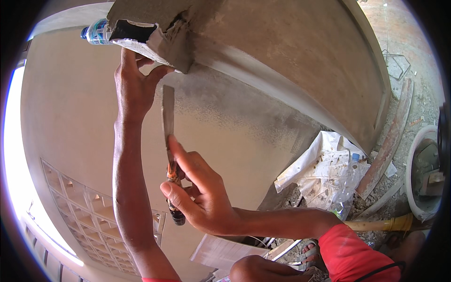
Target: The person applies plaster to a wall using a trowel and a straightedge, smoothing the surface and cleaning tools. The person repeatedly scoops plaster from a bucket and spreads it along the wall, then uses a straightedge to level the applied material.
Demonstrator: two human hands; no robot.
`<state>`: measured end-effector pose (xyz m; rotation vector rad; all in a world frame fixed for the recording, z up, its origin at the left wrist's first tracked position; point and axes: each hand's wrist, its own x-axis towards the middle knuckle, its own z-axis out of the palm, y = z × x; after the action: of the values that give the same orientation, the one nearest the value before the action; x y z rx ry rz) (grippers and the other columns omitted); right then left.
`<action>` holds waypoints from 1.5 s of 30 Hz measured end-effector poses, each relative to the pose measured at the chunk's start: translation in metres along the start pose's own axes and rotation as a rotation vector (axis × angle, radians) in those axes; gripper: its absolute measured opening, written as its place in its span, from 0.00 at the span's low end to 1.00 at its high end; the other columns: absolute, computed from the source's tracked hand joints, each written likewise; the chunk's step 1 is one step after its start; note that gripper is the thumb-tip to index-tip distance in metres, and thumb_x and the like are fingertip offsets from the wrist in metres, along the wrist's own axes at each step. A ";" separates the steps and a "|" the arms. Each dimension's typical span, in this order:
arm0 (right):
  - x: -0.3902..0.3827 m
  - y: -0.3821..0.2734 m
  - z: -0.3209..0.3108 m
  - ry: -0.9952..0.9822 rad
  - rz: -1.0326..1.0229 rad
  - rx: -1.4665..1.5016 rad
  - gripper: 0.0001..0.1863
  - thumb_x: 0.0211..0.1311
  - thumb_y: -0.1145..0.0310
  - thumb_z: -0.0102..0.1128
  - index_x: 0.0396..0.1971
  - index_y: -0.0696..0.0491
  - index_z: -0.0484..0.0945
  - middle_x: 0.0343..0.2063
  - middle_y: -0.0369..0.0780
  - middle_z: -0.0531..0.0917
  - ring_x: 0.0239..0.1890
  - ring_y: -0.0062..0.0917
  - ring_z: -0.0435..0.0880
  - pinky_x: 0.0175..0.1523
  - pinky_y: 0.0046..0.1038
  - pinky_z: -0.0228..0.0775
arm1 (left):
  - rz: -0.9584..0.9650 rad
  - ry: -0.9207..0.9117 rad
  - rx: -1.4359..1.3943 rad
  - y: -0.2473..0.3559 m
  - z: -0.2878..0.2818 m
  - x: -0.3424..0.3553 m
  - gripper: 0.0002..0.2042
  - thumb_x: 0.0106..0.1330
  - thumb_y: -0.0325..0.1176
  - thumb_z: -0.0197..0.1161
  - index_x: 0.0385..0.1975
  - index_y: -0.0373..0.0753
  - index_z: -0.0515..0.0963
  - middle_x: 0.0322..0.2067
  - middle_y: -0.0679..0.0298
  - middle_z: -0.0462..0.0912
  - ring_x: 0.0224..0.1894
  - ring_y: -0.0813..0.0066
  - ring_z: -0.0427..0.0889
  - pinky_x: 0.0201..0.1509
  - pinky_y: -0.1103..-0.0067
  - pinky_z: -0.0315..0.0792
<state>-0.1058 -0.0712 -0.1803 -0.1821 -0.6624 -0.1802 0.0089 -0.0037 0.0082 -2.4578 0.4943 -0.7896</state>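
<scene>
Red-sleeved and nearest the lens, the right arm [282, 222] extends below the cement ledge [176, 49]. Smooth buff wall [221, 155] spreads beneath that ledge, mottled grey close to it. The ledge is boxy, its rough, broken end black edged with white. Under it, the left hand [136, 89] has thumb and index finger apart, seemingly touching the white edge, though whether it grips I cannot tell. Below the ledge, the right hand [206, 197] clamps its fingers on a putty knife [167, 117], long axis nearly upright, flat metal blade pointing up toward the ledge
</scene>
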 end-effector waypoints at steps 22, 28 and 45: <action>0.026 -0.012 0.013 0.096 -0.019 0.121 0.37 0.66 0.77 0.54 0.70 0.62 0.46 0.48 0.43 0.71 0.40 0.16 0.71 0.38 0.15 0.73 | -0.025 -0.063 -0.007 0.019 -0.011 0.002 0.28 0.51 0.24 0.73 0.53 0.37 0.68 0.42 0.57 0.84 0.45 0.64 0.84 0.49 0.71 0.77; 0.004 0.007 -0.004 0.062 0.059 0.123 0.38 0.66 0.77 0.55 0.71 0.60 0.46 0.43 0.39 0.69 0.37 0.15 0.69 0.37 0.17 0.74 | -0.018 0.007 -0.109 -0.006 0.003 -0.001 0.29 0.50 0.27 0.75 0.52 0.36 0.68 0.42 0.56 0.84 0.45 0.63 0.84 0.50 0.71 0.77; 0.053 0.020 -0.004 0.140 0.033 0.291 0.38 0.65 0.78 0.54 0.71 0.57 0.45 0.42 0.36 0.68 0.36 0.13 0.70 0.37 0.17 0.74 | -0.023 0.034 -0.050 0.001 0.000 0.000 0.29 0.49 0.26 0.75 0.51 0.35 0.69 0.42 0.56 0.83 0.46 0.63 0.83 0.50 0.71 0.77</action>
<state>-0.0582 -0.0580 -0.1523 0.0989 -0.5390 -0.0627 0.0089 -0.0044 0.0074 -2.5039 0.5054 -0.8386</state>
